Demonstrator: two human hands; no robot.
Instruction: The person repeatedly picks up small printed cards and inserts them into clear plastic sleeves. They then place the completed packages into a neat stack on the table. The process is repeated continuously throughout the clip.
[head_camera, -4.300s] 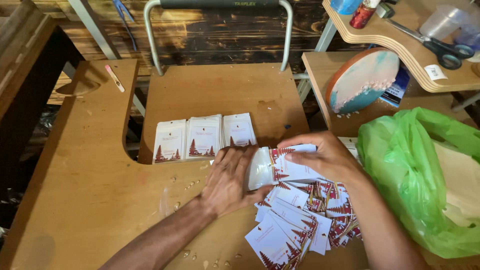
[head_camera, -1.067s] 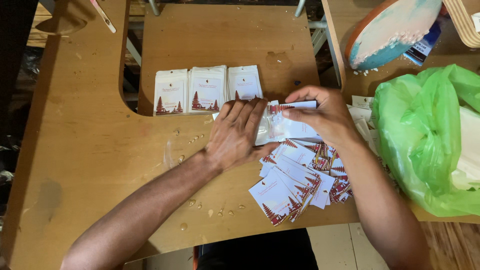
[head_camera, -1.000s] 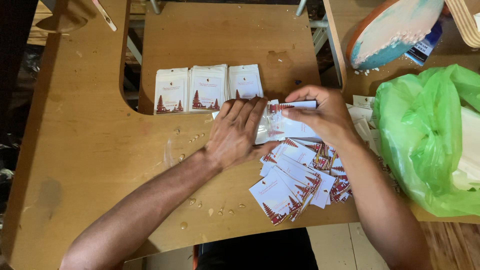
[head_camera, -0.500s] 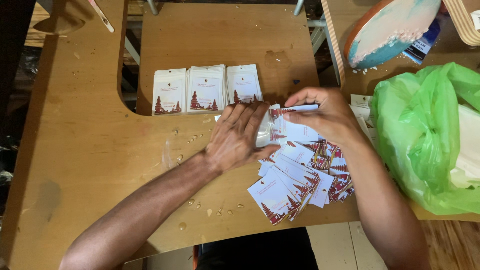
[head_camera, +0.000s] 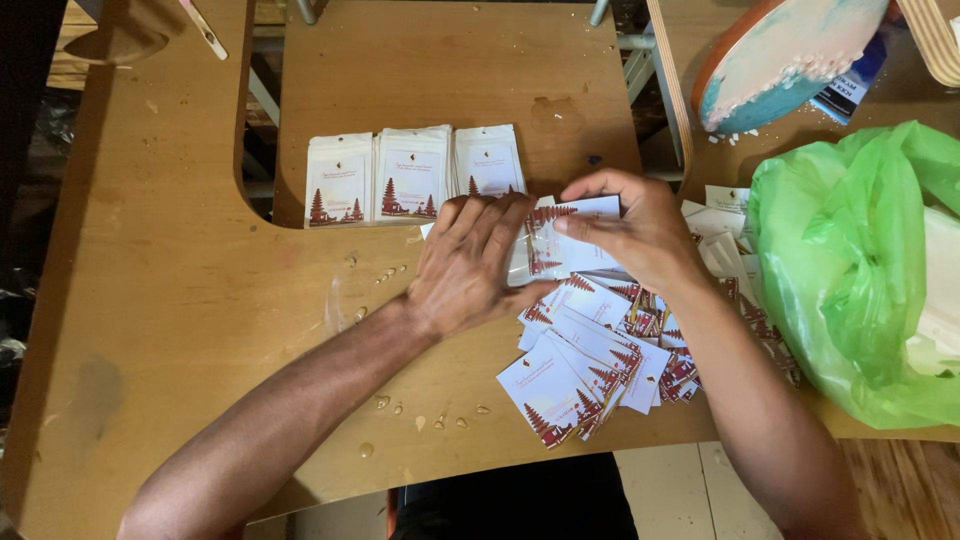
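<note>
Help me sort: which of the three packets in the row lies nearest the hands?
The right packet; its lower corner almost meets the left hand, while the other two lie farther left.

The left hand (head_camera: 470, 265) covers most of the clear pouch (head_camera: 545, 240) it presses, the round blue-edged board (head_camera: 780, 60) at 1 o'clock and the green plastic bag (head_camera: 860, 260) at 3 o'clock run off the frame, and the print on the 3 white packets (head_camera: 410, 175) is too small to tell.

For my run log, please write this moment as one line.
left hand: flat on clear pouch | right hand: pinches pouch edge | below: loose cards | behind: three white packets | right: green bag
</note>
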